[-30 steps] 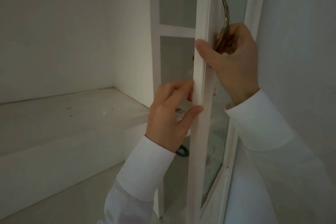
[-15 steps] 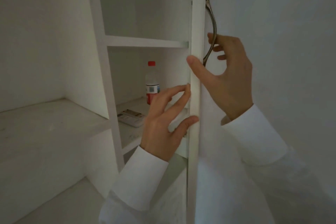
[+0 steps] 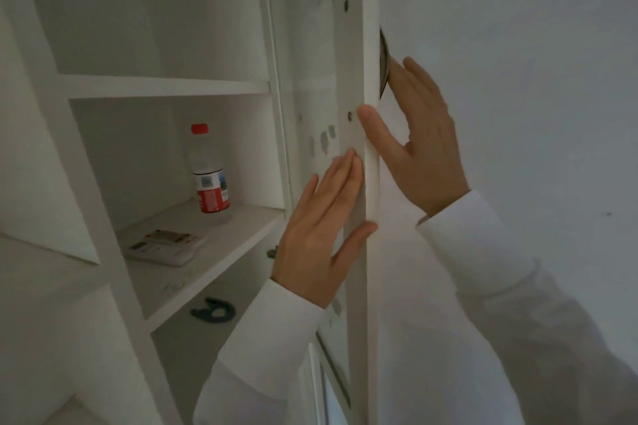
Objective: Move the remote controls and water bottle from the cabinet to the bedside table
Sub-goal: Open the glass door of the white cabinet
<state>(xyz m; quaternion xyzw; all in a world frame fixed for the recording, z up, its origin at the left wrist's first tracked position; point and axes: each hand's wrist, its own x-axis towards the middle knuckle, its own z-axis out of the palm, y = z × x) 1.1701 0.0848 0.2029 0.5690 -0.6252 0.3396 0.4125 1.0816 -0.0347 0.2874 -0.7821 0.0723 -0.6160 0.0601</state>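
White shelf (image 3: pixel 221 245) bears one water bottle (image 3: pixel 209 171), two remote controls (image 3: pixel 165 246)

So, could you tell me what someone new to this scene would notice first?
Most striking are the two hands on the open white cabinet door: the left hand lies flat against its inner face, the right hand is at its outer side by the metal handle. Next comes the red-capped water bottle standing on the middle shelf, with white remote controls lying in front of it.
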